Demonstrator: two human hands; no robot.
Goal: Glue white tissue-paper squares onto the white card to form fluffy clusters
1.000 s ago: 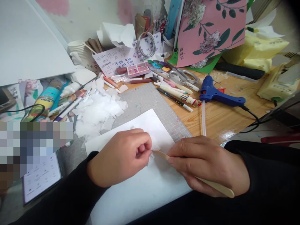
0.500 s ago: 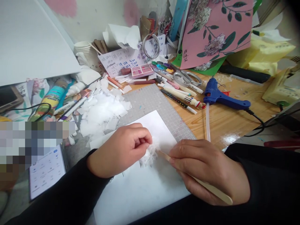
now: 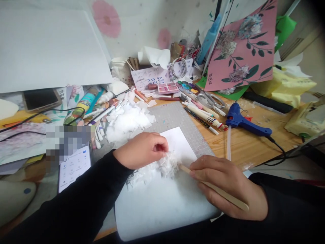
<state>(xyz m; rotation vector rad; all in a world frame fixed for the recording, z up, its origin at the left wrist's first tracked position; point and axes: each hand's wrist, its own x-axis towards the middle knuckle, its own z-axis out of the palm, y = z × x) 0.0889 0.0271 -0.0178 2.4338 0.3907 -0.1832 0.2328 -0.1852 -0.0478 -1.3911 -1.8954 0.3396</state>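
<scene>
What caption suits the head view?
Left hand pinches crumpled white tissue paper on a white sheet; right hand holds a flat wooden stick.

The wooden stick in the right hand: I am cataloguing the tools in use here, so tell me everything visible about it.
The wooden stick is thin, flat and pale tan, like a craft stick, with a rounded end. It lies slanted across the right hand, which grips it along the fingers. Its far tip points up-left and reaches the crumpled white paper bits that the left hand pinches; its near end juts past the hand's lower right. It sits above the white sheet.
</scene>
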